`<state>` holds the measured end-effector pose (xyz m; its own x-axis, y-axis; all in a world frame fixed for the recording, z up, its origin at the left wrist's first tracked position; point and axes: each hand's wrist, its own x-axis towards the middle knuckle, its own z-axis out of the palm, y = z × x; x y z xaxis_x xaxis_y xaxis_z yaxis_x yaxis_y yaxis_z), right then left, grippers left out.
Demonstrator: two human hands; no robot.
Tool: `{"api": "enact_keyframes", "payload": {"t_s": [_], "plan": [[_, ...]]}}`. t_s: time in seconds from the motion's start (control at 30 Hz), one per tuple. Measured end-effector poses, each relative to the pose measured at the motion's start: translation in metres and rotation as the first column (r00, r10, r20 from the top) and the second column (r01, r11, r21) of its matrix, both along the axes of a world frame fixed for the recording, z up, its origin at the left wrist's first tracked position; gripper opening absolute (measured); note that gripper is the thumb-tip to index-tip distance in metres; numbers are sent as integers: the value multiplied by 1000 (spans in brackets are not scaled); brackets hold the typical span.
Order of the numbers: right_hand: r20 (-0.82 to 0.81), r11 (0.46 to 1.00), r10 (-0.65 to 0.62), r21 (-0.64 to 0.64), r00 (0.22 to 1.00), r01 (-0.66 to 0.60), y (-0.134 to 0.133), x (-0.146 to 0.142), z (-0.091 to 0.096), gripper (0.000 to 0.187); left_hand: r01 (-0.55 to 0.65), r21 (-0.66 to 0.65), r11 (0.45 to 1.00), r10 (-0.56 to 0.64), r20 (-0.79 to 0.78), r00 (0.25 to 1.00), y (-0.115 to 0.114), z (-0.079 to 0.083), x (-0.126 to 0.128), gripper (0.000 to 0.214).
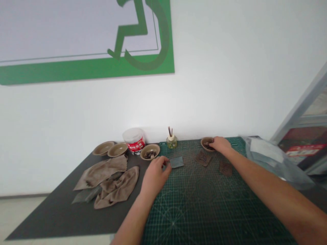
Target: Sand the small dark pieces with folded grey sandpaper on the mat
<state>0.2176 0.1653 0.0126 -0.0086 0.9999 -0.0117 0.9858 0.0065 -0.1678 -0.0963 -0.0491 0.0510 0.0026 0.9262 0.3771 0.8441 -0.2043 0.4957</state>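
Observation:
My left hand (156, 173) is over the cutting mat with its fingers curled. Thumb and fingertips close at the left edge of a small grey cloth piece (177, 162), which lies flat on the mat. At the back right, my right hand (221, 144) reaches over the rim of a small brown bowl (203, 144) holding dark bits. Its fingers are drawn together inside the bowl; whatever is between them is hidden. Two brown cloth pieces with dark markings lie nearer me: one square (203, 158), the other square (226, 168) close to my right forearm.
A green cutting mat (189, 207) covers the table's right part. Another bowl (157, 149) holds dark bits; two bowls (103, 148) stand farther left. A plastic tub (135, 143) and reed diffuser (172, 142) stand by the wall. Crumpled brown cloths (117, 190) lie left, a plastic bag (270, 160) right.

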Motion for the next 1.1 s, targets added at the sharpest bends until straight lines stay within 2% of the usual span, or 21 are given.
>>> {"api": "enact_keyframes", "payload": {"t_s": [0.13,0.2,0.27,0.5,0.63,0.77,0.93,1.1], "plan": [[-12,999,-37,-4,999,37,2,0,1,53,-214,-29,976,203,-215,955,44,-1,-59,21],[-16,999,-47,-5,999,47,2,-1,2,54,-294,-118,949,248,-299,922,61,-8,-77,26],[-21,999,-48,-8,999,48,2,-2,3,52,-323,-154,934,261,-322,910,72,-14,-87,27],[-48,999,-33,-5,998,33,1,0,6,57,-347,-249,904,244,-367,898,91,-25,-96,30],[-63,999,-36,18,997,38,-10,6,10,60,-392,-279,877,268,-392,880,100,-29,-103,30],[-111,998,13,58,994,-6,-37,16,11,52,-410,-304,860,279,-392,877,107,-29,-109,26],[-181,984,123,147,976,-96,-79,34,4,42,-373,-327,868,243,-374,895,111,-23,-111,23],[-218,982,123,164,968,-88,-108,50,0,38,-327,-328,886,206,-354,912,108,-15,-110,15]]}}
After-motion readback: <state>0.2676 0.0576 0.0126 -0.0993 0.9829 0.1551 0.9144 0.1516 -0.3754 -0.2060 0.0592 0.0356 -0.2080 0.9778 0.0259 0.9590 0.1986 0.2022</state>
